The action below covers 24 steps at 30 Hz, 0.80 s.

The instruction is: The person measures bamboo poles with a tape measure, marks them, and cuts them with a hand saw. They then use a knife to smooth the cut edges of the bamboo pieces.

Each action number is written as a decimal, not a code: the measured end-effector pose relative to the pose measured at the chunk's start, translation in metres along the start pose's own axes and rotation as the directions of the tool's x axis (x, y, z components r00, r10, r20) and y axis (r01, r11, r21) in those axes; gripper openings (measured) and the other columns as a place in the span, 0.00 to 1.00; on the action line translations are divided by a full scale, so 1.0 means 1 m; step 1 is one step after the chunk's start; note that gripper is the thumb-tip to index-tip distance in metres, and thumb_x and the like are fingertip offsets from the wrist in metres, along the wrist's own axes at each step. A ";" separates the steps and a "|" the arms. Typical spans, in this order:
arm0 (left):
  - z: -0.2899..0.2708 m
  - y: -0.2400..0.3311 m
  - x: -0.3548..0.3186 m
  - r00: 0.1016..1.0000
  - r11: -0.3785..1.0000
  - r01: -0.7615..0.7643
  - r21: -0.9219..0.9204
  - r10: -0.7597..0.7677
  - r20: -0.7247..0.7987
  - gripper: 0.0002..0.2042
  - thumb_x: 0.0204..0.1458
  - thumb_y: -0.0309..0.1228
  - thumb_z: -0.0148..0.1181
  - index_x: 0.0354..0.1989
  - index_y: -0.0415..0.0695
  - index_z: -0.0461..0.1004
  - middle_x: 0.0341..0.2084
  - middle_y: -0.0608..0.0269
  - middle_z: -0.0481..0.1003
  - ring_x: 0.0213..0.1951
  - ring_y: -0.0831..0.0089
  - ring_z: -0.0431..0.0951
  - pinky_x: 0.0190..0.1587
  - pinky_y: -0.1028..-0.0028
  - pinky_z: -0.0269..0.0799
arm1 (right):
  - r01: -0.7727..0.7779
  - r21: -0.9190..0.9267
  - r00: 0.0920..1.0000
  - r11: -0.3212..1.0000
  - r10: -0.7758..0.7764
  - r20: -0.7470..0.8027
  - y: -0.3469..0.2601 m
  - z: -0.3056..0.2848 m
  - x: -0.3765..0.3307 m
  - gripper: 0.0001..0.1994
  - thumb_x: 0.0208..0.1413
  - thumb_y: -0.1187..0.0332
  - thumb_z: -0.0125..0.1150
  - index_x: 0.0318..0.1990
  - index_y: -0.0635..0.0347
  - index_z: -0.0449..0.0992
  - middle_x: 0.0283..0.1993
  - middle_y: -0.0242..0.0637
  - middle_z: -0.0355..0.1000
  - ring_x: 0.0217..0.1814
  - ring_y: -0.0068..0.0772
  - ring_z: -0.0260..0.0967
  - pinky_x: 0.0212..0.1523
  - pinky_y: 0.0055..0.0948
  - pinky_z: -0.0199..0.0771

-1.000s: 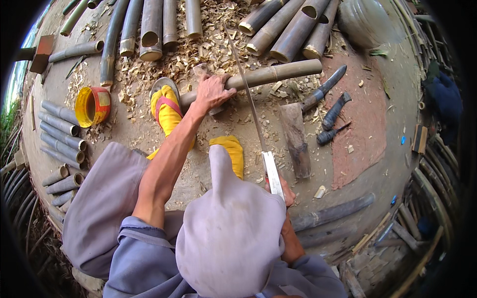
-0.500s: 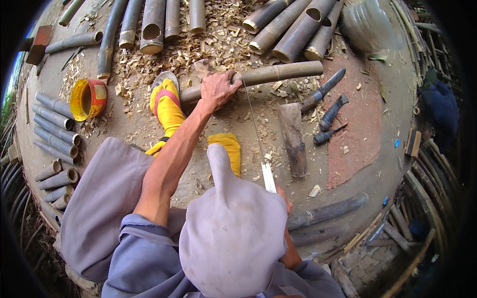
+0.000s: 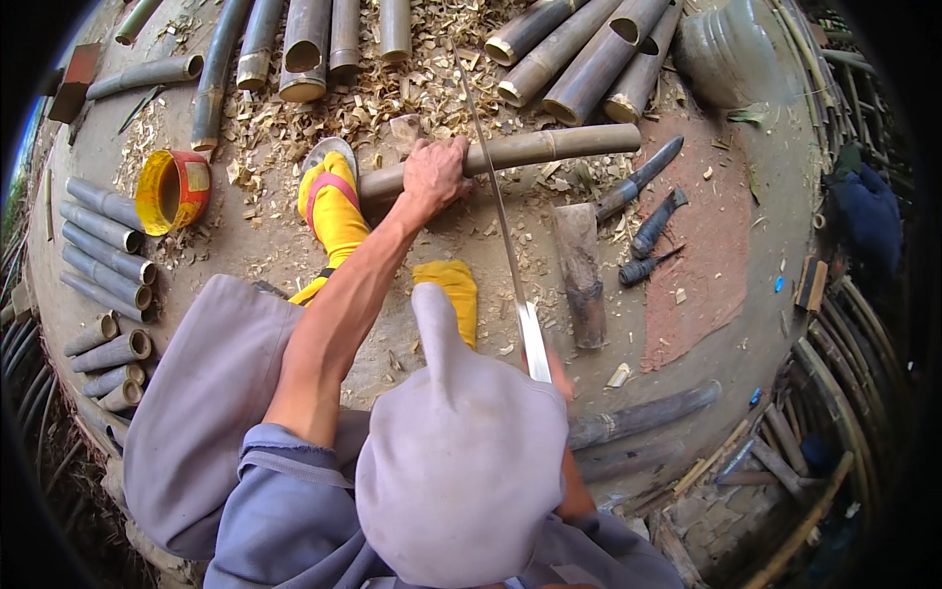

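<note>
A long bamboo pole is pinned flat on the ground, lying crosswise in front of the person, with the left hand wrapped around it near its left end, fingers closed on the stalk so it probably can't roll. A yellow-socked foot in a sandal is pressed just beside that same end, likely as an extra stop. A thin saw blade is laid across the pole just right of the left hand, running from the shavings at the top down toward the body. The right hand is mostly hidden behind a raised knee in grey cloth, so it can't really be told how its grip sits, only a bit of finger is seen by the blade's lower end. A wooden block and some dark-handled knives are kept just right of the cut, within easy reach. Cut bamboo sections are stacked off to the left, beside a yellow tin. The edges of the view are bent and dark, so the far stuff is hard to make out.
</note>
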<state>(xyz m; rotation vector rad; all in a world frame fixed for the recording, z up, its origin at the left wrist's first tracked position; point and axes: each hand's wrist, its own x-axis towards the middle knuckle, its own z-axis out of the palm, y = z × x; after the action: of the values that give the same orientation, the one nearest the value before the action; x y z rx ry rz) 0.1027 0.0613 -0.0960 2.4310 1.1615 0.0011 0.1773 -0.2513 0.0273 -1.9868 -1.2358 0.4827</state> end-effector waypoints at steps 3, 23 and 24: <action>0.003 0.007 0.004 0.996 0.996 -0.033 -0.079 0.026 -0.084 0.20 0.39 0.35 0.65 0.39 0.44 0.66 0.33 0.54 0.75 0.36 0.57 0.76 0.45 0.62 0.64 | -0.202 0.106 0.979 0.974 0.199 0.033 0.002 0.038 0.065 0.14 0.46 0.75 0.61 0.43 0.63 0.76 0.26 0.38 0.75 0.24 0.27 0.73 0.27 0.24 0.71; 0.000 0.003 0.020 0.972 0.974 0.210 -0.091 -0.198 0.123 0.13 0.35 0.34 0.65 0.30 0.42 0.76 0.23 0.48 0.77 0.29 0.52 0.79 0.33 0.58 0.74 | -0.023 -0.039 0.999 0.999 0.024 0.049 -0.003 -0.046 -0.042 0.21 0.43 0.76 0.58 0.49 0.70 0.72 0.30 0.48 0.73 0.25 0.39 0.74 0.27 0.31 0.73; 0.000 0.004 0.015 0.974 0.974 0.210 -0.086 -0.201 0.100 0.13 0.35 0.34 0.65 0.30 0.43 0.76 0.23 0.48 0.77 0.29 0.52 0.79 0.33 0.58 0.74 | -0.035 -0.051 0.998 0.998 0.038 0.054 -0.014 -0.055 -0.052 0.21 0.43 0.76 0.58 0.49 0.70 0.72 0.30 0.48 0.73 0.24 0.39 0.73 0.26 0.31 0.73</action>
<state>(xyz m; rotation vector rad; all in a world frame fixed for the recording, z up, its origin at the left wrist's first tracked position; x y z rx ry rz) 0.1152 0.0705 -0.0972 2.1945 1.3352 -0.1135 0.1798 -0.3144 0.0705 -2.0535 -1.2582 0.5329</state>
